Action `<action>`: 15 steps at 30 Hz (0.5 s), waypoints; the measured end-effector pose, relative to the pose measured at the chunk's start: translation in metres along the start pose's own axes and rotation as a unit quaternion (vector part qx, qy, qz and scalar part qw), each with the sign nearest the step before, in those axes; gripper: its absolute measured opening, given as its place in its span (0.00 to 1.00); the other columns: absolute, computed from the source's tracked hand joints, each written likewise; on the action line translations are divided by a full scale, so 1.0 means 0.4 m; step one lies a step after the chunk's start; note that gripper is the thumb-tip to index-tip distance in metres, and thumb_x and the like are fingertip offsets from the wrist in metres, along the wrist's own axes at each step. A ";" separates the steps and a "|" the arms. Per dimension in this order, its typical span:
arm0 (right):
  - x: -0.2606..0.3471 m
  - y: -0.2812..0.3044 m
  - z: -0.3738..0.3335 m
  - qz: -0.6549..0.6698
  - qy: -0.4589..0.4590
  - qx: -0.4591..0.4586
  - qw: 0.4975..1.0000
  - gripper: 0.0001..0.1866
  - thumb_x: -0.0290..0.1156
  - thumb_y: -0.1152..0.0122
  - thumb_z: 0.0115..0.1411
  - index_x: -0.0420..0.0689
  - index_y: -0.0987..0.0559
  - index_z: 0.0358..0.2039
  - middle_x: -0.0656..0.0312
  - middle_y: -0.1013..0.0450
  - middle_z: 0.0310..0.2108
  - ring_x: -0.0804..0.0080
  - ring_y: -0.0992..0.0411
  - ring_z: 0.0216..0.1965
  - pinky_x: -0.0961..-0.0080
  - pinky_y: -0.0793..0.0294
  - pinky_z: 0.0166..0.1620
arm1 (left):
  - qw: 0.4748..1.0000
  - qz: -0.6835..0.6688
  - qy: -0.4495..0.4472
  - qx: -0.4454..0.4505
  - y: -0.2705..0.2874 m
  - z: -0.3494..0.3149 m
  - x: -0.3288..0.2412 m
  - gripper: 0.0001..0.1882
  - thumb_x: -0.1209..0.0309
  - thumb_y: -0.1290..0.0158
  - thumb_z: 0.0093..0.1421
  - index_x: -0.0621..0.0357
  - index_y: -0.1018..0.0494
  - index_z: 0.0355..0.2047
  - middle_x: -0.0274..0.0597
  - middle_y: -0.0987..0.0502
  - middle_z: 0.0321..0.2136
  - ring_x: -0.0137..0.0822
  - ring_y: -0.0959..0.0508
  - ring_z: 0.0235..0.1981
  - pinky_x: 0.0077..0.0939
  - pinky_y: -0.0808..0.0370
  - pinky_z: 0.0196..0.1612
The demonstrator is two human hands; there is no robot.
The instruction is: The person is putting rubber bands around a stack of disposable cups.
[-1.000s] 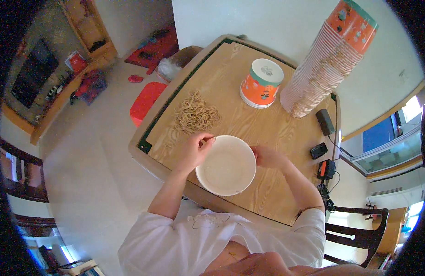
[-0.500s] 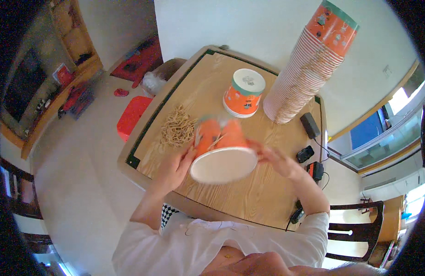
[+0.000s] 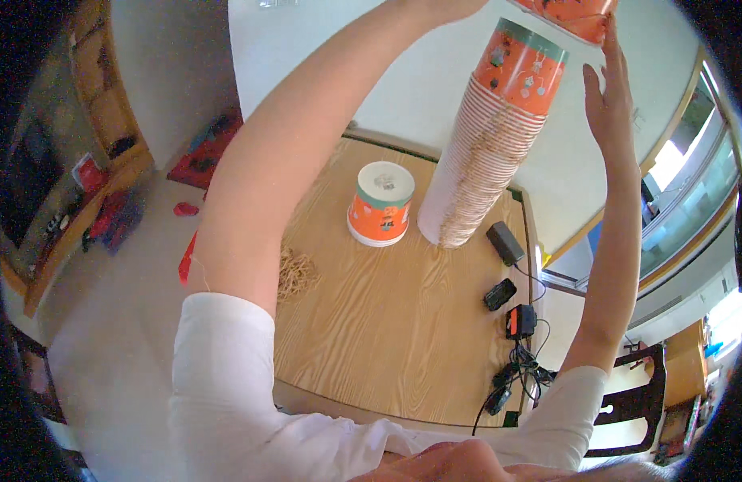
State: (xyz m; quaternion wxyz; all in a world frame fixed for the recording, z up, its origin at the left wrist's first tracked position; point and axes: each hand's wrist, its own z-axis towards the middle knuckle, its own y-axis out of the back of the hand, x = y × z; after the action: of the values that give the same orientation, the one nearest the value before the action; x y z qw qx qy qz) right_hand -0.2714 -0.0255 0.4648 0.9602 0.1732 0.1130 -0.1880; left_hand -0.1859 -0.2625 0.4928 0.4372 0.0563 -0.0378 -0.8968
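Raised above the tall stack, an orange paper bucket (image 3: pixel 576 18) is held upside down between my two hands, partly cut off by the top edge. My right hand (image 3: pixel 609 100) presses its fingers to the bucket's right side, thumb apart. My left hand (image 3: pixel 447 8) reaches toward its left side, with the fingertips out of view. Below stands the stack of nested paper buckets (image 3: pixel 487 161), upside down and leaning in view, with tan strands along the rims. A shorter upside-down orange bucket pile (image 3: pixel 380 205) with a green band and white base stands to its left.
A pile of tan stringy strands (image 3: pixel 297 275) lies on the wooden table (image 3: pixel 363 345), partly behind my left arm. Along the right edge are a black adapter (image 3: pixel 505 243), a small black device (image 3: pixel 499 295), a black-and-orange box (image 3: pixel 520 321) and tangled cables (image 3: pixel 519 369). A dark chair (image 3: pixel 636 402) stands at right.
Both hands have lifted the bucket from low over the table to above the tall stack, turning its open side away from me. My view has shifted too.
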 end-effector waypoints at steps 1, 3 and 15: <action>-0.035 -0.026 0.010 -0.002 0.001 -0.005 1.000 0.34 0.20 0.53 0.59 0.51 0.51 0.64 0.57 0.50 0.63 0.59 0.48 0.62 0.66 0.44 0.61 | 0.997 0.057 -0.044 0.007 -0.026 0.035 0.033 0.33 0.67 0.57 0.59 0.59 0.54 0.62 0.58 0.31 0.49 0.50 0.30 0.51 0.31 0.33 0.52; -0.099 -0.063 0.009 -0.049 -0.035 0.001 0.998 0.40 0.15 0.54 0.53 0.56 0.53 0.64 0.54 0.52 0.63 0.53 0.50 0.63 0.63 0.46 0.62 | 0.999 0.020 0.025 0.033 -0.083 0.067 0.058 0.34 0.66 0.56 0.58 0.56 0.55 0.63 0.58 0.31 0.49 0.51 0.30 0.50 0.33 0.33 0.52; -0.229 -0.166 -0.192 0.034 -0.161 0.119 0.979 0.46 0.07 0.64 0.45 0.58 0.52 0.64 0.53 0.50 0.63 0.55 0.49 0.63 0.64 0.43 0.61 | 0.948 0.031 0.240 0.208 -0.282 -0.128 0.182 0.33 0.69 0.58 0.54 0.45 0.52 0.62 0.58 0.31 0.48 0.51 0.29 0.48 0.39 0.31 0.51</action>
State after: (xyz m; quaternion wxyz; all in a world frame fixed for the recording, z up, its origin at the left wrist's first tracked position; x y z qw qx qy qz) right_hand -0.3924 -0.0249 0.4011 0.9440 0.2574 -0.0723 -0.1932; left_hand -0.3114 -0.2516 0.4241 0.4398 0.3588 -0.1195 -0.8146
